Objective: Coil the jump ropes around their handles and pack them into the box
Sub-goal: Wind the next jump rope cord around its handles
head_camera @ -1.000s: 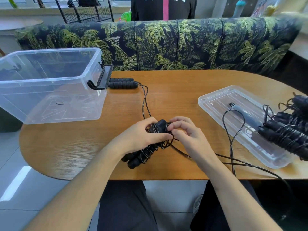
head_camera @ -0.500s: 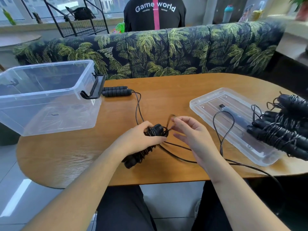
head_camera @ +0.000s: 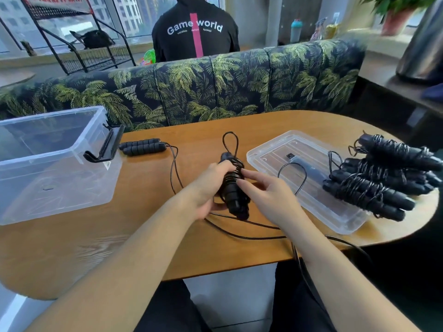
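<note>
Left hand (head_camera: 211, 185) clamps coiled handles (head_camera: 232, 188), long axis upright; right hand (head_camera: 266, 195) fingers touching coil; box (head_camera: 55, 161) far left.

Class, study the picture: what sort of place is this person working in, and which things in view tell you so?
Probably a café or game lounge, not a home workshop. Clues: a long booth sofa in palm-leaf fabric behind the rounded wooden table, another person seated back-to-back beyond it in a "Game world" shirt, and big windows onto city buildings.
</note>
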Action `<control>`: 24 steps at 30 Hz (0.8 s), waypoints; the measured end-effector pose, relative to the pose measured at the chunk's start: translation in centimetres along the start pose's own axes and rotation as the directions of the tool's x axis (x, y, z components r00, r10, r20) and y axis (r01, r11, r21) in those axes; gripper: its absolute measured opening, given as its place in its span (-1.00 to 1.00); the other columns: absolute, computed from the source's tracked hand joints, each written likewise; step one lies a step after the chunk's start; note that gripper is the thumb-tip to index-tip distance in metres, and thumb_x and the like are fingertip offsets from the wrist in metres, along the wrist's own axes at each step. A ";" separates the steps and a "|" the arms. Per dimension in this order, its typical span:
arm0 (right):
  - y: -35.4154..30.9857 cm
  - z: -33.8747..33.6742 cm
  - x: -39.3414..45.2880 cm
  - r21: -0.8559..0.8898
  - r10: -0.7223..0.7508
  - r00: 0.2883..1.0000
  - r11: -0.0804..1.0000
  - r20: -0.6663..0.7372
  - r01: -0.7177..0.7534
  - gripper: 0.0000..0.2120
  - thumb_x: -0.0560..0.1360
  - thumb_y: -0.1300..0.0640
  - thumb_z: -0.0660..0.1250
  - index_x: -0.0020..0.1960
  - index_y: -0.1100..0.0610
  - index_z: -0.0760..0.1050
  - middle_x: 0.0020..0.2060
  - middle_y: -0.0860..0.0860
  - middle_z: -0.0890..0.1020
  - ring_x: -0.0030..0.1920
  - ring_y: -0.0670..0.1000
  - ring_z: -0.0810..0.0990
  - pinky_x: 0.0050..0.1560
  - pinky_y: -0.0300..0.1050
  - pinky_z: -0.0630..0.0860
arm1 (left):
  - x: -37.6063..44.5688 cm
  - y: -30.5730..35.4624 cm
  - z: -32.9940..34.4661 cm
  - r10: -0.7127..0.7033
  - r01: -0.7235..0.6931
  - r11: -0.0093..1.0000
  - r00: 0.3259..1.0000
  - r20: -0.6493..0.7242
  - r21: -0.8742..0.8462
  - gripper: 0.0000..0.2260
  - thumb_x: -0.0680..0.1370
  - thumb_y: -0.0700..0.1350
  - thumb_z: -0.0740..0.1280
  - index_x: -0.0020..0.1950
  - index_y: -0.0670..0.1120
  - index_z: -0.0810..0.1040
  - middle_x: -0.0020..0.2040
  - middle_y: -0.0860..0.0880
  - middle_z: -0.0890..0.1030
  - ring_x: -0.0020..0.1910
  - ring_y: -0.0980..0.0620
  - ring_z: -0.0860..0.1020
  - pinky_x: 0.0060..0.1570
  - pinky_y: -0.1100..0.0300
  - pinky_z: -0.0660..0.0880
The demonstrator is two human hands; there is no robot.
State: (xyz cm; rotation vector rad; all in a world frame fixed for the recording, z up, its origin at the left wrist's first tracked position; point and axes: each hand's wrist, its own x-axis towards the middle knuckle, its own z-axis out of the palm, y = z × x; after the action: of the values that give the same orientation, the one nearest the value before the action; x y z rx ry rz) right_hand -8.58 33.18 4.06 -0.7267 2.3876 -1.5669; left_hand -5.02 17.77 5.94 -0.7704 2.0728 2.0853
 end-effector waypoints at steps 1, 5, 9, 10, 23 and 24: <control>0.2 -0.9 0.2 -0.005 0.001 1.000 1.000 -0.021 -0.001 -0.62 0.61 -0.02 0.32 0.41 -0.03 0.50 0.18 -0.12 0.65 0.10 -0.19 0.59 0.07 -0.34 0.52 | 0.3 0.2 0.6 0.022 -0.021 1.000 1.000 0.013 -0.011 -0.66 0.59 -0.03 0.28 0.37 -0.01 0.45 0.04 -0.15 0.64 -0.01 -0.15 0.62 0.07 -0.21 0.61; 1.3 -4.3 1.0 0.056 0.047 0.998 0.997 -0.046 -0.044 -0.63 0.62 0.02 0.29 0.42 -0.06 0.50 0.20 -0.12 0.65 0.17 -0.11 0.61 0.29 -0.01 0.53 | 1.5 1.8 3.5 0.065 -0.061 0.997 0.996 0.068 -0.048 -0.54 0.59 -0.10 0.39 0.45 0.15 0.37 0.09 -0.15 0.66 0.04 -0.23 0.66 -0.01 -0.25 0.63; 3.2 -7.2 2.1 0.010 0.118 0.989 0.993 -0.089 -0.118 -0.67 0.64 0.00 0.25 0.40 -0.07 0.50 0.11 -0.10 0.65 0.12 -0.07 0.60 0.23 0.07 0.57 | 4.5 3.7 6.6 0.132 -0.131 0.991 0.991 -0.039 0.026 -0.31 0.47 0.07 0.54 0.51 0.20 0.29 0.21 -0.13 0.63 -0.04 -0.09 0.70 -0.22 0.05 0.65; 3.8 -7.9 2.3 -0.031 0.134 0.986 0.990 -0.097 -0.137 -0.71 0.64 -0.02 0.25 0.35 -0.08 0.51 0.05 -0.12 0.64 0.05 -0.10 0.60 0.14 0.01 0.60 | 5.6 4.2 7.4 0.151 -0.148 0.988 0.987 -0.059 0.052 -0.29 0.46 0.07 0.55 0.52 0.19 0.29 0.26 -0.13 0.60 -0.03 -0.09 0.69 -0.22 0.07 0.65; 7.6 -11.5 6.3 -0.293 0.107 0.991 0.948 -0.076 -0.124 -0.82 0.61 0.00 0.26 0.16 -0.06 0.56 -0.09 -0.20 0.60 -0.09 -0.23 0.53 -0.09 -0.21 0.47 | 18.3 6.6 16.8 0.456 -0.444 0.703 0.881 0.126 0.556 -0.37 0.48 -0.03 0.54 0.49 0.06 0.36 0.43 -0.03 0.49 0.40 -0.08 0.44 0.28 0.13 0.36; 7.7 -11.5 6.6 -0.287 0.109 0.992 0.950 -0.069 -0.125 -0.83 0.61 0.01 0.26 0.16 -0.05 0.56 -0.10 -0.20 0.59 -0.09 -0.22 0.53 -0.10 -0.22 0.46 | 18.9 6.4 17.0 0.437 -0.438 0.710 0.888 0.143 0.551 -0.38 0.49 -0.06 0.53 0.50 0.04 0.36 0.44 -0.05 0.48 0.41 -0.07 0.43 0.24 0.17 0.33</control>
State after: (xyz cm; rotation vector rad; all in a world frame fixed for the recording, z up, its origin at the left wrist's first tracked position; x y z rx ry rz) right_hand -21.30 41.66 2.69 -0.5861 2.6803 -1.2168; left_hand -28.78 28.42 2.90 -0.1839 2.8801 1.4261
